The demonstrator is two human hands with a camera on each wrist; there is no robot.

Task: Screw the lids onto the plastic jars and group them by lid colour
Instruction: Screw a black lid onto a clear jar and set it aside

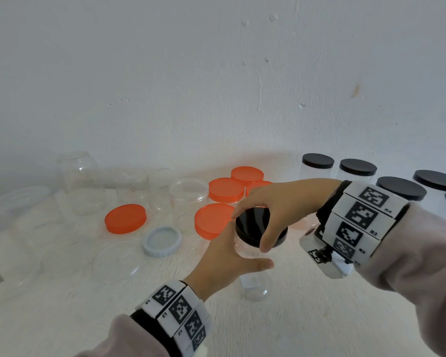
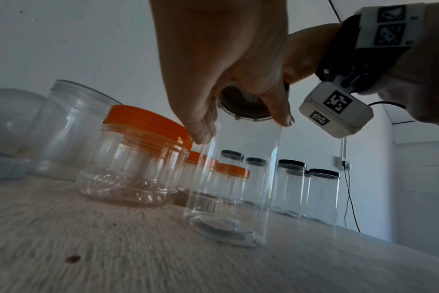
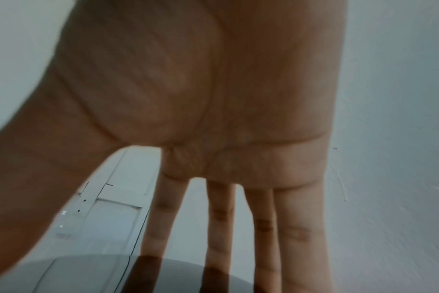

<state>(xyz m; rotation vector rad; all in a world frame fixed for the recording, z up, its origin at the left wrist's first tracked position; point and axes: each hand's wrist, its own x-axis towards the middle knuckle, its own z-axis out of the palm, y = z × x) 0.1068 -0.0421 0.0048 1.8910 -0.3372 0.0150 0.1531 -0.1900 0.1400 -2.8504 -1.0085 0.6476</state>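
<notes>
Spreading across the lower half of the head view, the pale table (image 1: 307, 331) carried everything, with a white wall (image 1: 216, 73) behind it. Near the centre of the frame stood the tall clear jar (image 1: 254, 284), upright on the table, its black lid (image 1: 250, 225) sitting on its mouth. The left hand (image 1: 227, 261) came in from the bottom of the frame and wrapped the jar's upper body just below the lid, thumb across the near side. The right hand (image 1: 276, 202) reached in from the right and arched over the lid, fingers and thumb curled down round its rim, gripping it. In the left wrist view the jar (image 2: 238, 188) stood at mid-frame with fingertips (image 2: 283, 117) on its neck.

At the upper right of the head view, several black-lidded jars (image 1: 317, 166) stood together in a cluster. Just behind the hands, around mid-frame, a group of orange-lidded jars (image 1: 225, 189) stood close to one another, and one more orange lid (image 1: 125, 218) lay to their left; whether a jar sat under it could not be told. Open clear jars (image 1: 188, 199) without lids stood at the middle left, near the wall. A small pale blue-grey lid (image 1: 162, 241) lay on the table, below and between the orange lids, well left of the held jar.
</notes>
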